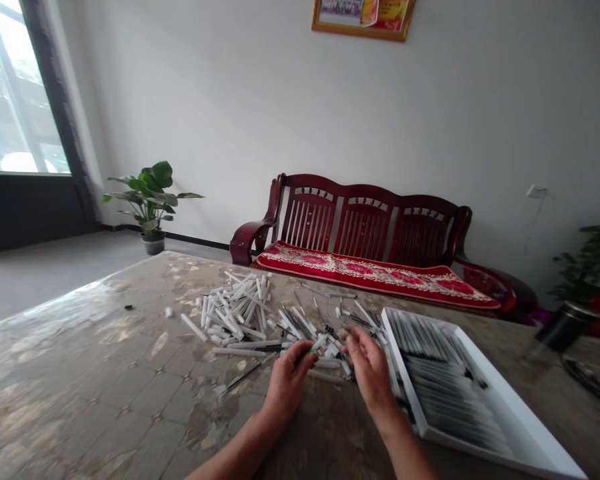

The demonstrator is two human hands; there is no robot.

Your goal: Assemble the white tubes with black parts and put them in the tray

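My left hand [289, 377] is over the near edge of a spread of pen parts, thumb and fingers closed in a pinch. A pale stick-like piece shows at its fingertips, but I cannot tell whether it is held. To the right, my right hand [370, 370] also has its thumb and fingertips drawn together; what they hold is blurred. White pen barrels [235, 307] lie heaped beyond the left hand. Between the hands lie loose pen parts [330, 363], with black bits among them. A white box [510, 407] right of my right hand holds rows of pens [450, 400].
The parts lie on a patterned tablecloth [120, 380]. A small black piece [128, 307] and a short white piece [169, 311] lie apart on the left. Beyond the box are a dark cup [567, 327] and a cable [590, 381]. A wooden bench [365, 220] stands behind the table.
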